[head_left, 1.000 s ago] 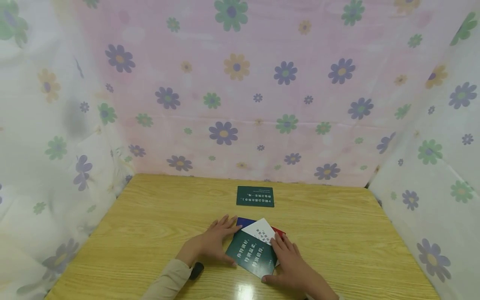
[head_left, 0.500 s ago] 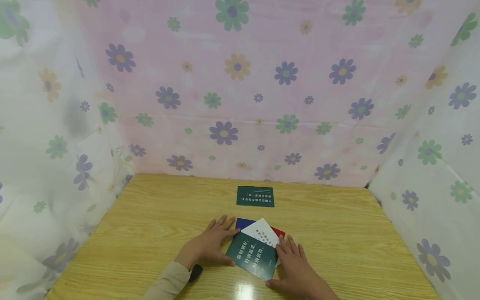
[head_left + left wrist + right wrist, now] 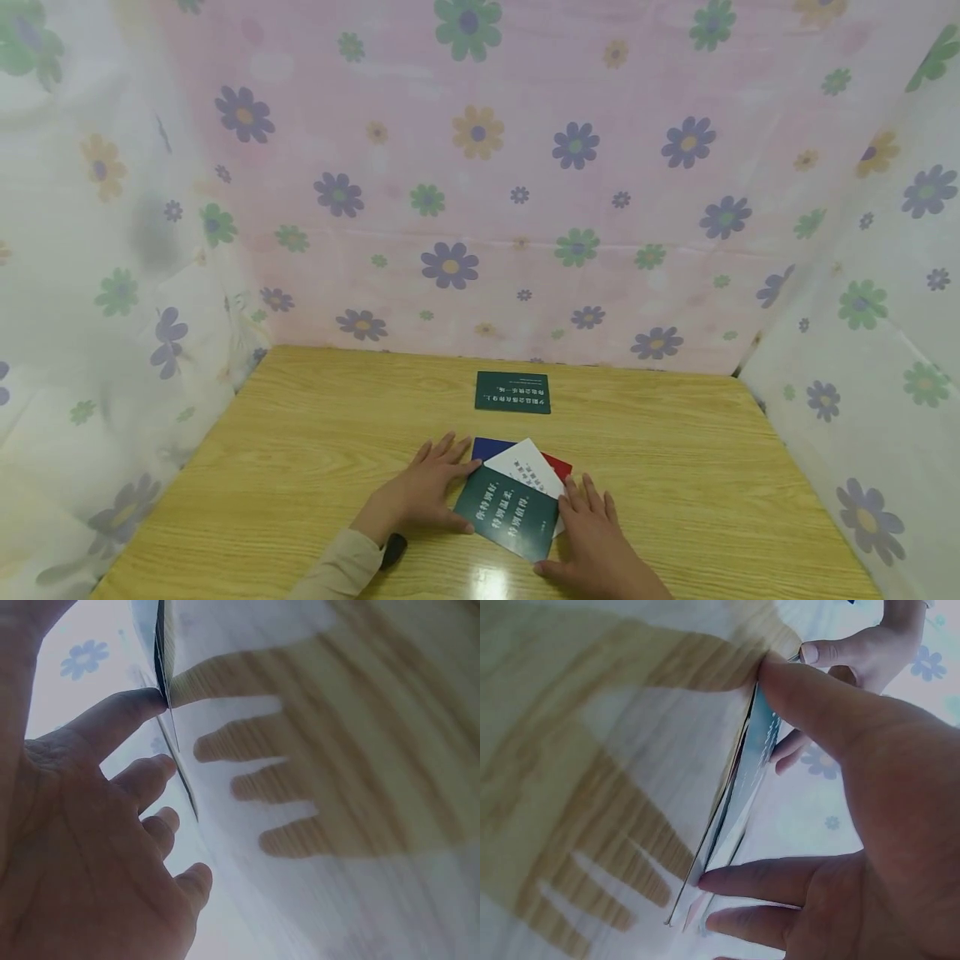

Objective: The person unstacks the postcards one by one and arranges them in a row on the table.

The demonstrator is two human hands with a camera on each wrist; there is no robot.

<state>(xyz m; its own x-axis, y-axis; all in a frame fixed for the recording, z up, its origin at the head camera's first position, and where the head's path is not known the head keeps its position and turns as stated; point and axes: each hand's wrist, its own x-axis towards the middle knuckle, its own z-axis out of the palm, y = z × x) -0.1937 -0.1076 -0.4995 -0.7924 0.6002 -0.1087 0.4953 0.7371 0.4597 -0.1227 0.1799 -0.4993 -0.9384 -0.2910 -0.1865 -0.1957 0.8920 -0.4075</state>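
A small pile of cards lies near the front of the wooden table (image 3: 285, 450): a dark green card (image 3: 507, 519) on top, a white card (image 3: 529, 467), a blue card (image 3: 487, 446) and a red card (image 3: 558, 462) beneath. My left hand (image 3: 429, 487) lies flat with straight fingers against the pile's left edge. My right hand (image 3: 596, 533) rests flat at the pile's right edge, thumb at the green card's near corner. The right wrist view has the stacked card edges (image 3: 731, 810) between my thumb and fingers. In the left wrist view my fingertips (image 3: 154, 701) touch the cards' edge (image 3: 166, 712).
Another dark green card (image 3: 513, 392) lies alone farther back on the table, apart from the pile. Flowered cloth (image 3: 480, 183) walls the table on the back and both sides. A black band shows at my left wrist (image 3: 393, 550).
My right hand has slid off the top of the pile to its right edge. The pile has shifted very slightly; my left hand stays in place.
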